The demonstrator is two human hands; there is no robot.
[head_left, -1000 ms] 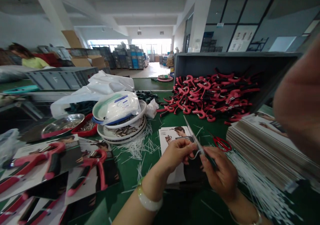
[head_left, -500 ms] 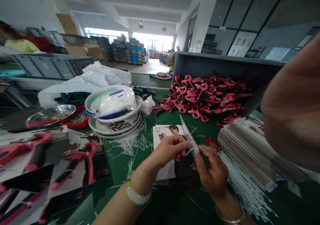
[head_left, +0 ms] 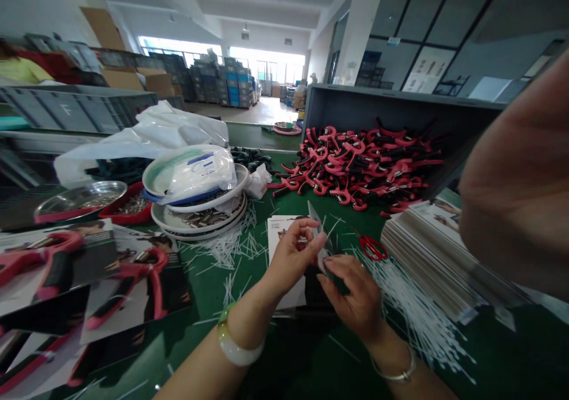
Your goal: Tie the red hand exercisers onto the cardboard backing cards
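A bright, high workroom here, with stacked crates point(head_left: 231, 83) by the far windows and a co-worker's yellow sleeve point(head_left: 26, 68) at the far left, behind a grey crate point(head_left: 93, 109). Down to the green table point(head_left: 204, 287), and the action is front and centre! The left hand point(head_left: 293, 255) has thumb and fingertips clamped on a thin card point(head_left: 313, 212), which stands almost edge-on to us. In at its lower end comes the right hand point(head_left: 353, 296), fingertips right at the card; whether they grip it or merely touch it, I cannot tell. A pale bangle point(head_left: 240, 349) on the left wrist, a slim metal one on the right. Directly below, a small pile of printed cards point(head_left: 287, 299) lies flat, partly covered by the hands. To the right, red-handled scissors point(head_left: 372, 248), a spray of white ties point(head_left: 422, 317) and a tall stack of cards point(head_left: 427, 258). Beyond, a great heap of pink-and-black pliers point(head_left: 355, 166) spills from a tipped grey bin point(head_left: 338, 106)! Over on the left, more pliers point(head_left: 151, 275) lie on printed cards, near stacked bowls point(head_left: 153, 178) topped by a plastic packet point(head_left: 200, 172), with a red tray point(head_left: 149, 213) alongside.
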